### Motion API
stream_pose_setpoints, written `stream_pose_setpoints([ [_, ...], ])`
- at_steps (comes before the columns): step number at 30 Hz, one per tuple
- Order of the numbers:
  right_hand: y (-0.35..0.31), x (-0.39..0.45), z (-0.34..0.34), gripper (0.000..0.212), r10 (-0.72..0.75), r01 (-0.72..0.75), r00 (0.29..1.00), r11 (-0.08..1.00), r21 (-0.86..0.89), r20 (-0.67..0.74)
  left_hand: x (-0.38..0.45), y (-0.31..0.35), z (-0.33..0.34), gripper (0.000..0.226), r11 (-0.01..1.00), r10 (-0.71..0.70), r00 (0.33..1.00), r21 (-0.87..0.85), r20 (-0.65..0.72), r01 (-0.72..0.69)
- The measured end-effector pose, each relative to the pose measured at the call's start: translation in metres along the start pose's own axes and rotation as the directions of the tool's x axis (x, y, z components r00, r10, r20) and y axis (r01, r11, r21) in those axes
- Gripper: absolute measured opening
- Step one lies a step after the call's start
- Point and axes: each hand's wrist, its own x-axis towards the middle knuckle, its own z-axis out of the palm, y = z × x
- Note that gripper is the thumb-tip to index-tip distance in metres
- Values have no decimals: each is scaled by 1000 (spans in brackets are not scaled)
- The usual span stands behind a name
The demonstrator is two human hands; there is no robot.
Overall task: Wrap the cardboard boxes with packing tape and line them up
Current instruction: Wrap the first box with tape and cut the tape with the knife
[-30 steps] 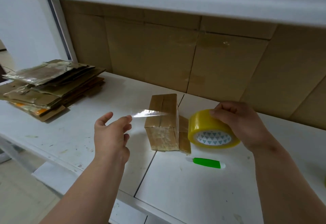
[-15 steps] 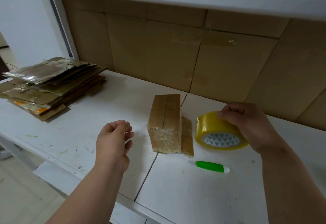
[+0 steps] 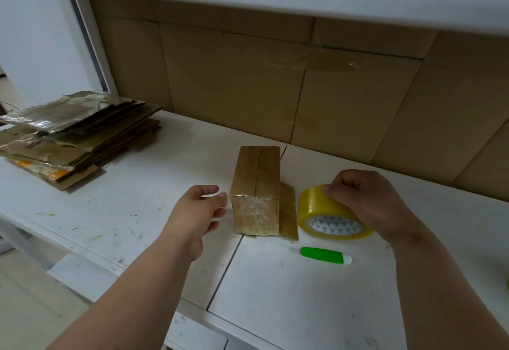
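On the white desk [image 3: 132,201], near the middle, one small cardboard box [image 3: 256,190] lies lengthwise with a loose flap or flattened scrap of cardboard [image 3: 287,212] against its right side. Its near end face is glossy and wrinkled with clear tape, and strips seem to run along the top as well, though the centre seam still shows as a dark line; whether the far end and underside are covered cannot be told from here. The left hand [image 3: 198,212] hovers just beside the box's left near corner, fingers loosely bent, thumb and forefinger close together; a sliver of clear tape may sit between them, but the view is too soft to be sure. The right hand [image 3: 366,203] grips the yellow tape roll [image 3: 329,214], which sits just right of the box, fingers curled over its top edge. A green cutter [image 3: 322,255] lies in front of the roll, untouched.

I judge the job to be early. This one box looks partly wrapped, and no row of finished boxes is in view. A stack of flattened cardboard [image 3: 77,135] on the far left suggests more boxes remain to be made up, taped and lined up.
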Motion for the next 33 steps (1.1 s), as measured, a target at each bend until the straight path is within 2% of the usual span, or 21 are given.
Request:
stream_pose_setpoints([
  [2,0,0,5,22,12,-11,1000,995,-94,10,2,-2,2,24,998,48,999,46,-22,-47],
  [4,0,0,11,21,24,-20,999,985,-172,21,1,-2,5,22,978,173,982,128,-81,-162],
  [5,0,1,14,22,27,-21,999,980,-200,28,-1,-2,6,21,937,298,947,228,-121,-265],
  [6,0,1,17,22,28,-20,999,975,-220,34,-6,-1,7,22,854,449,883,358,-138,-378],
  [7,0,1,19,22,29,-19,999,973,-232,39,-11,1,8,27,745,585,803,468,-117,-475],
  [9,0,1,22,23,31,-19,998,970,-241,46,-16,4,11,30,577,721,693,562,-10,-592],
  [11,-1,1,26,24,29,-15,998,970,-241,55,-18,2,15,24,517,724,685,595,80,-615],
  [14,-2,1,32,25,20,-1,998,963,-271,67,-13,-9,17,16,523,687,715,597,126,-608],
  [19,-9,0,35,17,24,12,994,942,-337,102,-14,-6,27,23,470,684,714,658,150,-589],
  [22,-18,-2,36,16,11,50,990,907,-417,141,-11,4,38,24,566,618,783,649,75,-509],
  [25,-22,-1,44,19,-9,63,994,869,-490,112,-7,6,47,25,669,540,841,585,41,-459],
  [30,-26,6,63,54,7,19,999,785,-619,39,-3,3,48,25,685,548,836,557,29,-469],
  [33,-29,13,65,57,56,-13,997,781,-625,49,-2,2,44,23,705,542,839,522,39,-480],
])
